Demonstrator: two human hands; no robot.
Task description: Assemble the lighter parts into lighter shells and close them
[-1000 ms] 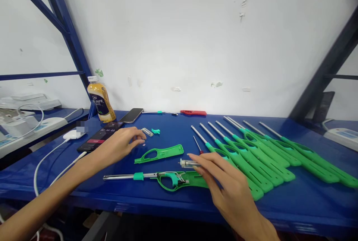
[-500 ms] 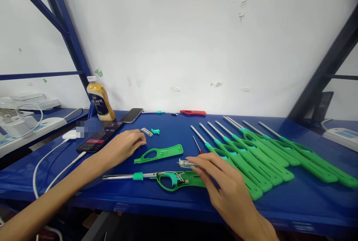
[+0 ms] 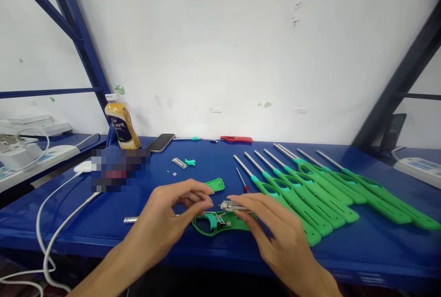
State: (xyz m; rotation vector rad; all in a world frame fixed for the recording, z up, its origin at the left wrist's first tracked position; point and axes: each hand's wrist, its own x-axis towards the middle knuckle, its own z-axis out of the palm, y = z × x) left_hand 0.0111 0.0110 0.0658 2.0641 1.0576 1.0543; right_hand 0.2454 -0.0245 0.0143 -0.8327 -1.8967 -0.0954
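Between the thumb and fingers of my right hand [image 3: 280, 230] is a clear plastic tank [image 3: 229, 205], its metal tip pointing left. My left hand [image 3: 177, 205] faces it a little to the left, thumb and fingertips brought close together; whatever is pinched there is too small to make out. Under both hands lies an opened green lighter half [image 3: 237, 222] with a teal trigger [image 3: 211, 221] and thin wires. A second green shell half [image 3: 216, 185] lies behind, mostly covered by my left hand. A red-handled screwdriver [image 3: 245, 188] rests beyond my right hand.
Several green lighters [image 3: 310, 200] lie in a row at right. Behind are a clear part [image 3: 179, 163], a teal piece [image 3: 189, 162], tiny bits [image 3: 174, 174], a red shell [image 3: 236, 139] and a phone [image 3: 162, 142]. A bottle [image 3: 122, 122] and white cables [image 3: 51, 251] are at left.
My left hand has moved right and nearer from beside the clear part, over the green shell, to face the tank. Tiny bits now show on the table. My right hand still holds the tank.
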